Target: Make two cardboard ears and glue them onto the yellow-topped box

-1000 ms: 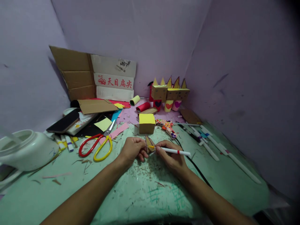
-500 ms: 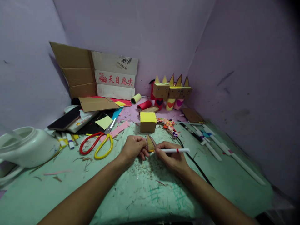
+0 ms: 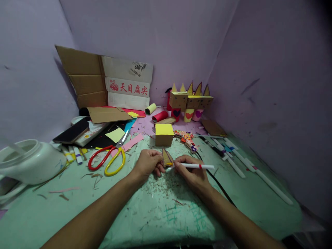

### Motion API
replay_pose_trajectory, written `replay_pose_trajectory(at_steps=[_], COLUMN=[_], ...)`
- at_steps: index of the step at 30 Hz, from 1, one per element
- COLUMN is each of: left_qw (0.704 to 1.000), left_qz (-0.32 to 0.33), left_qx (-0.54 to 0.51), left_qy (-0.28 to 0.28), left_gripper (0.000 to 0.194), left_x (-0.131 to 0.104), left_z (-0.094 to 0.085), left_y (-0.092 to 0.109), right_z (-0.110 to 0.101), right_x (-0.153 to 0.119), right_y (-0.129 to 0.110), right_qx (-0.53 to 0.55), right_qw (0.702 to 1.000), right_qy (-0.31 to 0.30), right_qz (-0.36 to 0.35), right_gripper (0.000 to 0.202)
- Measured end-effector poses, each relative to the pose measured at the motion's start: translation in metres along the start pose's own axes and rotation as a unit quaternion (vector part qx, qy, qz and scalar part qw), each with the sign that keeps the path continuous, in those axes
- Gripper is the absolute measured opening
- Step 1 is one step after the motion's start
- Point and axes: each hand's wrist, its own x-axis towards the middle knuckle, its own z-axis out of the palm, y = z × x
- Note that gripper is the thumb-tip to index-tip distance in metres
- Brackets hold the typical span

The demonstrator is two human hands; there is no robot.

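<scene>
Pinched in my left hand (image 3: 150, 163) is a small pointed cardboard piece (image 3: 166, 157) with dark purple edges. My right hand (image 3: 190, 171) grips a white marker (image 3: 201, 166) with a red band, and its orange-yellow tip lies at the lower part of the cardboard piece. Just beyond my hands sits a small cardboard box (image 3: 164, 140) with a yellow top. To the left lie scissors (image 3: 115, 155) with one red and one yellow handle, blades pointing away.
At the back stand several cardboard-headed figures (image 3: 193, 103) with pointed ears. A glue gun (image 3: 186, 139) in patterned wrapping trails a black cable. Several markers (image 3: 269, 185) lie on the right. A white teapot (image 3: 28, 160) is at the left, with a cardboard sheet (image 3: 127, 83) against the wall.
My right hand and the marker have shifted slightly to the right, and the marker's coloured tip now shows over the cardboard piece. My left hand stays in place.
</scene>
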Motion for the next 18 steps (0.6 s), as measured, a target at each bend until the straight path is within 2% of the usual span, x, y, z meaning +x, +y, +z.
replay_pose_trajectory(at_steps=[5, 11, 18], left_qw=[1.000, 1.000, 1.000], left_qz=[-0.002, 0.004, 0.004], left_qx=[0.000, 0.005, 0.013], left_qy=[-0.001, 0.001, -0.006], left_gripper=[0.006, 0.009, 0.009], left_x=[-0.0013, -0.0023, -0.0013], left_z=[0.0001, 0.0004, -0.0002], left_y=[0.0013, 0.0015, 0.0008], right_z=[-0.0003, -0.0017, -0.0013], right_x=[0.0000, 0.0012, -0.0004], right_y=[-0.0002, -0.0016, 0.0001], right_qx=[-0.011, -0.006, 0.008], right_qw=[1.000, 1.000, 1.000], right_qy=[-0.013, 0.022, -0.016], right_qz=[-0.016, -0.005, 0.004], right_gripper=[0.017, 0.016, 0.017])
